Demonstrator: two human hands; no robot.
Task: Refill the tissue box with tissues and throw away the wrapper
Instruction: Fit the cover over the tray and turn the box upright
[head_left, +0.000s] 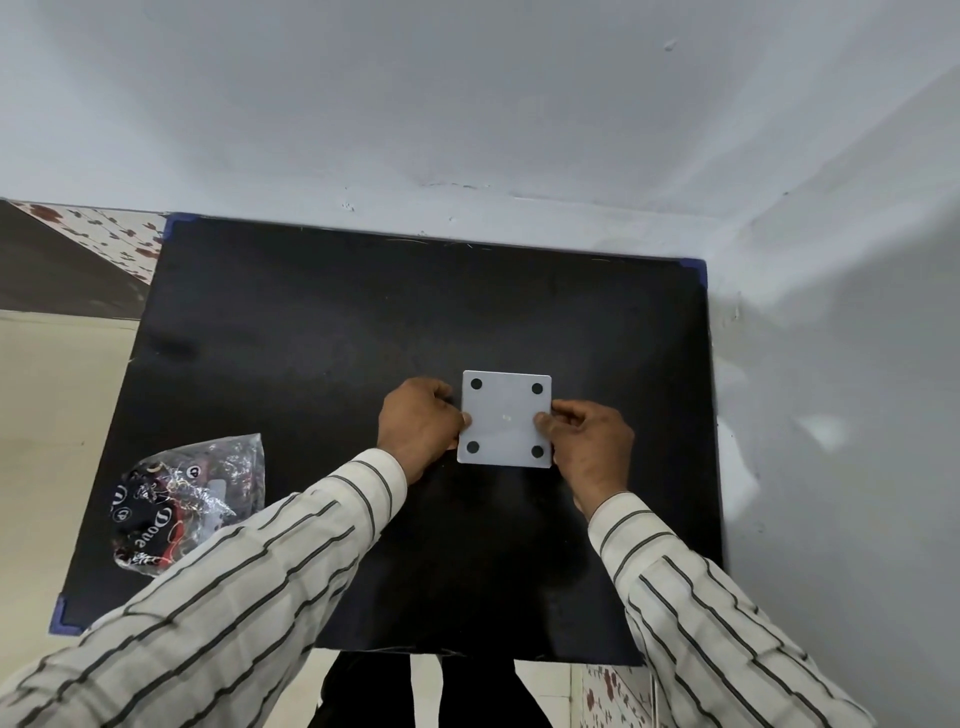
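Note:
A white square tissue box (505, 419) lies upside down on the black table (311, 338), its flat base with black round feet at the corners facing up. My left hand (418, 426) grips its left side, thumb on the base. My right hand (589, 441) grips its right side, thumb and fingers pinching the edge. A crumpled clear plastic wrapper (184, 499) with black and red print lies at the table's front left, apart from both hands. No tissues show.
The table stands against a pale wall (519, 130) at the back and right. Its left edge borders a beige floor (47, 415). Blue corner guards (62, 618) mark the table's corners. My striped sleeves cover the front of the table.

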